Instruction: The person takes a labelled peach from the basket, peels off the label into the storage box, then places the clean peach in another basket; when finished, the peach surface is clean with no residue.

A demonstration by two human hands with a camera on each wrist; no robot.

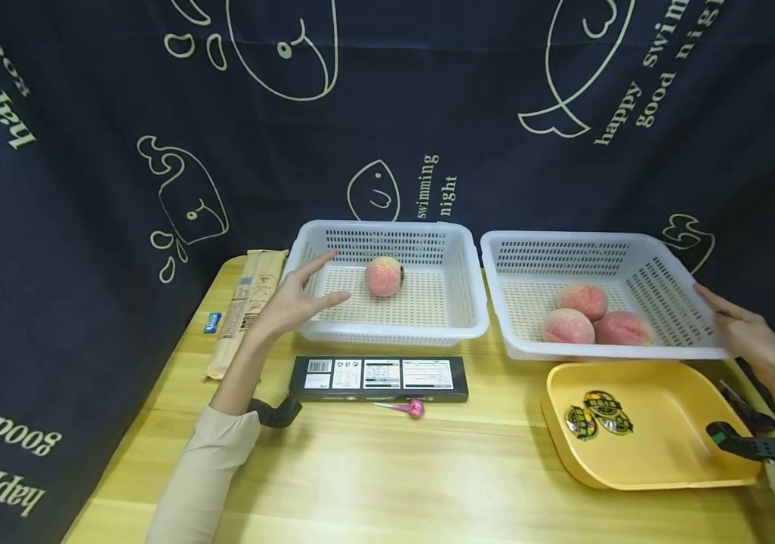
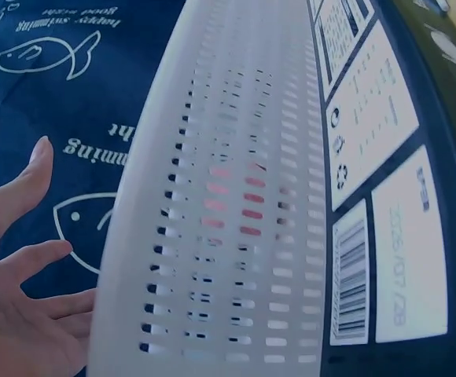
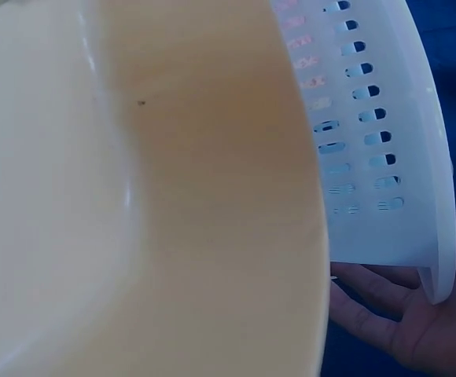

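My left hand (image 1: 292, 302), fingers spread and holding nothing, hovers at the left side of a white perforated basket (image 1: 387, 332). One pink-and-yellow peach (image 1: 383, 276) lies inside, a dark patch on its right side. In the left wrist view the hand (image 2: 31, 275) is beyond the basket's rim. At the right end of a second white basket (image 1: 564, 248) is my right hand (image 1: 748, 332), a finger stretched along the outside. Three peaches (image 1: 583, 301) cluster at that basket's front. The right wrist view shows extended fingers (image 3: 369, 310) beneath the basket's corner, partly hidden by the tub.
A yellow tub (image 1: 673, 423) with two dark-and-yellow stickers (image 1: 608, 412) stands before the right basket. Before the left one lie a black box (image 1: 379, 378) and a pink lollipop (image 1: 416, 409). Farther left are a long beige packet (image 1: 248, 306) and a small blue wrapper (image 1: 212, 323).
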